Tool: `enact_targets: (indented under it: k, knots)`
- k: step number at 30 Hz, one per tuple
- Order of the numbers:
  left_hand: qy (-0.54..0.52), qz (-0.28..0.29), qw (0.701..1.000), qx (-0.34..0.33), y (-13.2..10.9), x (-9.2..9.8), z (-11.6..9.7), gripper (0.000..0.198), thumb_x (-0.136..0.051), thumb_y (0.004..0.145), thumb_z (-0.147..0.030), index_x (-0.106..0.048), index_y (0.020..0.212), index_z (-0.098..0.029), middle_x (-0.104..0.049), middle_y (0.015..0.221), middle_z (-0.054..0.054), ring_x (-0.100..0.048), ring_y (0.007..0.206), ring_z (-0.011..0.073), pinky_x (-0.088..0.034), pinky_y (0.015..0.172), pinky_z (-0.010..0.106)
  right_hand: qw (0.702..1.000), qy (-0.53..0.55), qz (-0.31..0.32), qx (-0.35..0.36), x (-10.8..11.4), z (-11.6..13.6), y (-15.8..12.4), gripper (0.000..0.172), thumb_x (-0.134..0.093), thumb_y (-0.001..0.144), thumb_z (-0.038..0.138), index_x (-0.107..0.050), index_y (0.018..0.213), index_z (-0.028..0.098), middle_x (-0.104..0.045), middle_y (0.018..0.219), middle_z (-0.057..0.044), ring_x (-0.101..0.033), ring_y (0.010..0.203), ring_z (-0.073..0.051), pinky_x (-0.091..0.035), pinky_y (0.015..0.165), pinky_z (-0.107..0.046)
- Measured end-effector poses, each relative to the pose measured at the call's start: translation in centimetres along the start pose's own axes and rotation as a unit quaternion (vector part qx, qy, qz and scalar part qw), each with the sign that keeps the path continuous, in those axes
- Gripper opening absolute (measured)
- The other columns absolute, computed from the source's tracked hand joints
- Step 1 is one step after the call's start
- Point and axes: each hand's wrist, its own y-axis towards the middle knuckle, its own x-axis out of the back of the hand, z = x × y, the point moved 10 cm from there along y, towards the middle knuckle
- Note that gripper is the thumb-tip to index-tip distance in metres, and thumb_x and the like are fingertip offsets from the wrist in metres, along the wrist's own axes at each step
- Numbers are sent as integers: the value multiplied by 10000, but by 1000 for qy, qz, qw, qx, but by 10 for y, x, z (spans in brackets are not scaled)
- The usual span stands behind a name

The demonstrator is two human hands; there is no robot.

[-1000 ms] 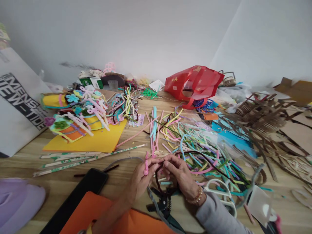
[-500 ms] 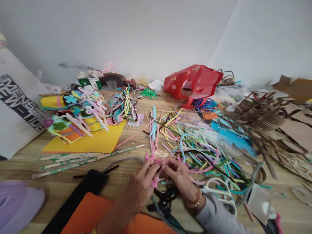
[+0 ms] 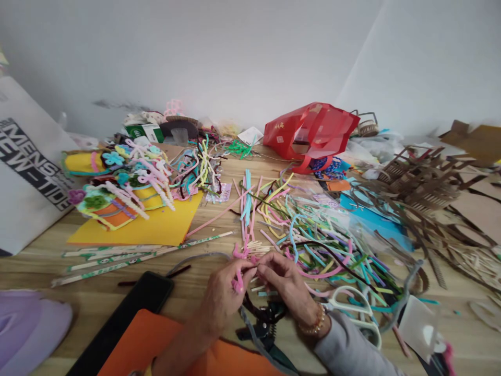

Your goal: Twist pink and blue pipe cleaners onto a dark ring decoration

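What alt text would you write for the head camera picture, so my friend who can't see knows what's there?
The left hand and right hand pinch a bent pink pipe cleaner between them over a wooden table. Behind them sprawls a pile of colourful pipe cleaners, with a red bag farther back.

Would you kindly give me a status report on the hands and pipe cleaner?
Left hand and right hand both pinching pink pipe cleaner. Pliers lying beneath hands.
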Motion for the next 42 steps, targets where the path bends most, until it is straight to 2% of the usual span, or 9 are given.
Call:
enact_targets:
  k: [4, 9, 20, 30, 36, 42]
  knots:
    - [-62, 55, 994, 74, 4, -8, 11, 159, -534, 836, -236, -659, 764, -170, -686, 699, 21, -619, 643, 144, -456, 617, 224, 1000, 13, 6, -6, 0, -3, 0, 246, -647, 788, 398, -567, 769, 167, -537, 622, 21, -455, 532, -87, -369, 478, -192]
    - [-102, 92, 986, 96, 3, -15, 11, 205, -498, 850, -241, -617, 707, -155, -636, 632, 10, -582, 605, 137, -434, 606, 225, 1000, 13, 13, -4, -1, -6, -2, 226, -624, 814, 382, -564, 782, 166, -561, 620, 7, -476, 543, -102, -367, 496, -211]
    - [-99, 122, 982, 105, 1, -20, 11, 224, -473, 860, -247, -605, 701, -160, -616, 619, 8, -567, 602, 145, -422, 613, 240, 1000, 1, 10, 21, 0, -5, -3, 215, -597, 842, 371, -552, 782, 170, -508, 600, 29, -483, 527, -99, -362, 498, -216]
    - [-115, 125, 981, 99, 1, -19, 8, 198, -482, 844, -223, -585, 681, -175, -628, 659, 9, -575, 648, 149, -429, 643, 242, 1000, 5, 15, 25, -2, -5, -1, 230, -583, 848, 403, -546, 824, 177, -511, 596, 34, -476, 512, -93, -385, 480, -205]
    - [-154, 114, 971, 141, 4, -14, 12, 225, -500, 824, -237, -564, 617, -173, -579, 567, -10, -542, 579, 143, -422, 612, 250, 999, 38, 10, 12, -2, -6, 0, 246, -698, 750, 371, -563, 833, 182, -561, 719, 13, -497, 575, -94, -389, 492, -191]
    - [-228, 140, 946, 181, 0, -23, 25, 209, -541, 815, -305, -625, 702, -150, -572, 549, -10, -520, 536, 128, -409, 561, 242, 999, 29, 16, 17, -3, -2, -1, 197, -688, 763, 335, -585, 822, 177, -560, 729, 10, -498, 616, -102, -400, 550, -206]
